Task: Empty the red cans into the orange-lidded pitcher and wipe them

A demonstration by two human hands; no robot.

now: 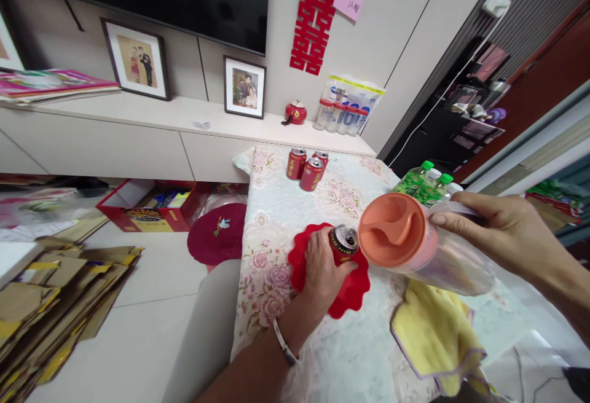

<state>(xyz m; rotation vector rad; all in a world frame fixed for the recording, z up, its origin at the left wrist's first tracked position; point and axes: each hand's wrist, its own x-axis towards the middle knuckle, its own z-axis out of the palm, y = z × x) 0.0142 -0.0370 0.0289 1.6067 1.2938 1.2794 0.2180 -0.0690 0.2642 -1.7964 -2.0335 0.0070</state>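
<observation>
My left hand (319, 268) is wrapped round an opened dark red drink can (345, 242), which stands on a red scalloped tray (297, 244). In my right hand (500, 225) is the handle of a clear plastic pitcher (454, 258) with an orange lid (391, 231). The pitcher is tilted to the left, its lid close beside the can's top. I cannot tell whether liquid is flowing. A yellow cloth (436, 335) lies below the pitcher at the table's right side.
Three red cans (312, 174) stand toward the back of the flowered tablecloth (276, 219). Green-capped bottles (421, 182) are behind the pitcher. A maroon round stool (216, 234) sits left of the table, with a red box (150, 206) and flattened cardboard (59, 292) on the floor.
</observation>
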